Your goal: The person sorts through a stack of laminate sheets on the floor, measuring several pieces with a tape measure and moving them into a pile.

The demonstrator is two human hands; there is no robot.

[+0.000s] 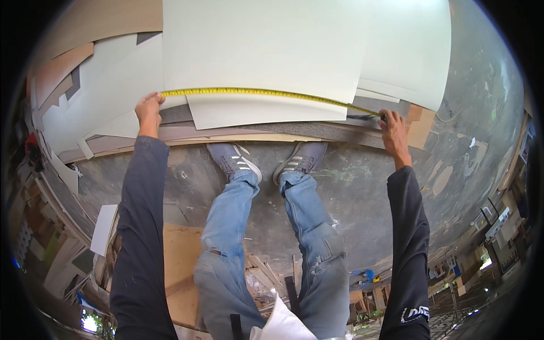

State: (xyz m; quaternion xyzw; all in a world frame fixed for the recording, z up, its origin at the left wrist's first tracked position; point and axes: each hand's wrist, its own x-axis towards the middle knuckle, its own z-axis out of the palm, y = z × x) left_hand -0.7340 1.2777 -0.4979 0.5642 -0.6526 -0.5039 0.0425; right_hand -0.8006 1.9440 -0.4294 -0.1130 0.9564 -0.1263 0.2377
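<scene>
A yellow tape measure stretches from left to right across the near part of a large white panel. My left hand pinches the free end of the blade by the panel's left edge. At the other end, my right hand is closed around the dark tape case, which my fingers mostly hide. That hand is beyond the panel's right edge, over the stacked boards. Between my hands the blade bows slightly. A narrower white sheet juts out from beneath the panel toward my feet.
More white and brown sheets lie stacked at the left, with a brown offcut on top. Small wood-toned pieces lie near my right hand. My shoes stand on the grey floor against the stack. Wood scraps lie behind my legs.
</scene>
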